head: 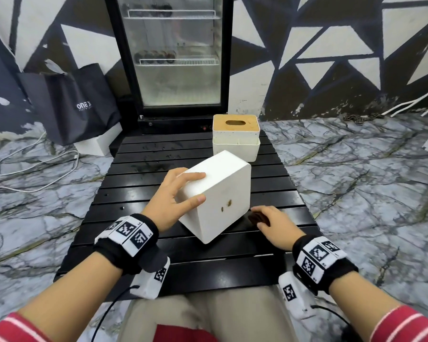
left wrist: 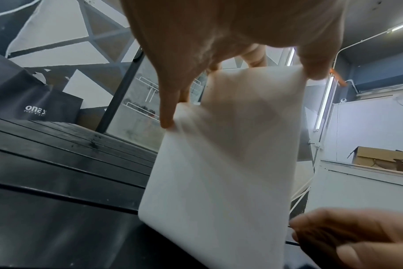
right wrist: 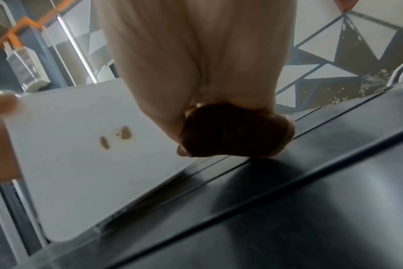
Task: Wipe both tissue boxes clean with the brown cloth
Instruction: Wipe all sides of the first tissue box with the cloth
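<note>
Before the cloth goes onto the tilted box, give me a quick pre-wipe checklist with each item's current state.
1. Left hand grips the tilted white tissue box: ok.
2. Brown stains face the person, uncovered: ok.
3. Right hand holds the brown cloth bunched: ok.
4. Cloth touching the stains: not ok, it sits low beside the box.
5. Box's lower edge steady on the black slatted table: cannot tell.
6. Second tissue box, wooden-lidded, stands clear behind: ok.

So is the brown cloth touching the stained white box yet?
Apart: the right wrist view shows the brown cloth, bunched in the right hand, clear of the stained white box.
</note>
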